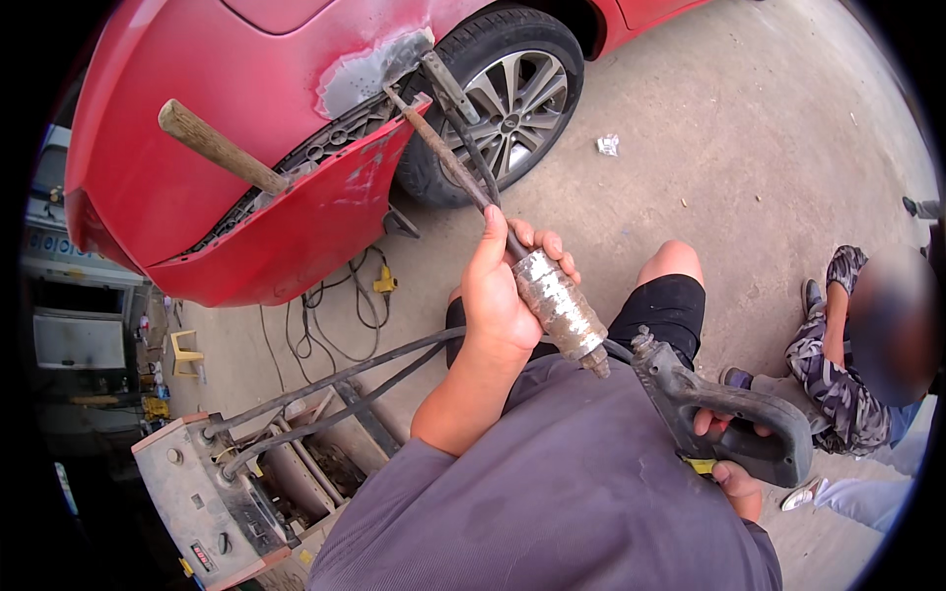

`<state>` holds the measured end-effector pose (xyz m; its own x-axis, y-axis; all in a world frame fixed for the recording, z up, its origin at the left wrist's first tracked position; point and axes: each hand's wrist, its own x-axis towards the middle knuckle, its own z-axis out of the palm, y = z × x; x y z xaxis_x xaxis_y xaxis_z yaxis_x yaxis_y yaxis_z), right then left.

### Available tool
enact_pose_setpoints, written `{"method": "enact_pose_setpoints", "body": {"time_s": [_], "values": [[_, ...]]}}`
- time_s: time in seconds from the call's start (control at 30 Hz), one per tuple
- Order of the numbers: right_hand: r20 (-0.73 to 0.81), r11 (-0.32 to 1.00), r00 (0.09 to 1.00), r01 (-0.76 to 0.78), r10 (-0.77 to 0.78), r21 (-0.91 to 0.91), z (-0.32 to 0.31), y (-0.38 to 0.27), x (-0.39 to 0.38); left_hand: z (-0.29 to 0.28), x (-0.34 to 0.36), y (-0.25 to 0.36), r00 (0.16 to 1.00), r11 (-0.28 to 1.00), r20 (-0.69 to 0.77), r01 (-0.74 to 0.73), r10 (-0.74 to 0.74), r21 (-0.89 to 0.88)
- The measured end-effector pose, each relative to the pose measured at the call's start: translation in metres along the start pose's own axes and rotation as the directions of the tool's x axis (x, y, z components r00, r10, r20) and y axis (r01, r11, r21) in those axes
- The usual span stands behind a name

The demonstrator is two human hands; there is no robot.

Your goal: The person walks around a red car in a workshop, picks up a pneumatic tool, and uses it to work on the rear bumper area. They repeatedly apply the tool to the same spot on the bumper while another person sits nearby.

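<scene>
My left hand [498, 281] is closed round a slide hammer, its scuffed silver weight [560, 300] just below my fingers. The rusty shaft [448, 163] runs up to the edge of a red car's rear panel, near a patch sanded to bare metal [365, 79]. A dark metal clamp-like piece [448, 87] sits beside the shaft tip. Low on the right, my right hand [731, 481] grips the handle of a black welding gun [724, 399], fingers partly hidden behind it. Whether the shaft tip touches the panel, I cannot tell.
The red bumper [286, 251] hangs partly off, with a wooden handle [217, 143] wedged behind it. Thick cables reach a welding machine [212, 502] at lower left. Thin cables with a yellow connector [384, 280] lie on the floor. A person in camouflage [828, 384] crouches right.
</scene>
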<state>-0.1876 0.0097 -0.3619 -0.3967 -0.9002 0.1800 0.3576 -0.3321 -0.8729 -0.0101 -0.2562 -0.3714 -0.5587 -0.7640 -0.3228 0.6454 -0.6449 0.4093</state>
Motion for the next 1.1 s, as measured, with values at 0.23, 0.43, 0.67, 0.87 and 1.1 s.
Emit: {"method": "enact_pose_setpoints", "body": {"time_s": [0.23,0.43,0.67,0.87,1.1], "values": [[0.135,0.998,0.991,0.004,0.005,-0.063,0.0,-0.012,0.014,0.002,-0.003,0.002,1.0,1.0,0.003,-0.005,0.005,-0.005],[0.07,0.998,0.997,0.04,-0.036,-0.048,-0.004,0.001,0.0,0.002,-0.002,0.002,1.0,1.0,0.007,-0.011,0.011,-0.009],[0.039,0.999,0.999,0.039,-0.038,-0.023,-0.011,0.007,-0.011,0.006,0.001,-0.001,0.999,0.999,0.03,-0.036,0.036,0.003],[-0.016,1.0,1.0,0.001,-0.001,-0.008,-0.003,-0.002,-0.006,0.012,0.004,-0.006,0.997,0.997,0.052,-0.054,0.056,-0.049],[0.066,0.999,0.997,0.049,-0.05,0.022,-0.013,-0.003,-0.008,0.018,0.007,-0.009,0.991,0.997,0.114,-0.06,0.065,-0.053]]}}
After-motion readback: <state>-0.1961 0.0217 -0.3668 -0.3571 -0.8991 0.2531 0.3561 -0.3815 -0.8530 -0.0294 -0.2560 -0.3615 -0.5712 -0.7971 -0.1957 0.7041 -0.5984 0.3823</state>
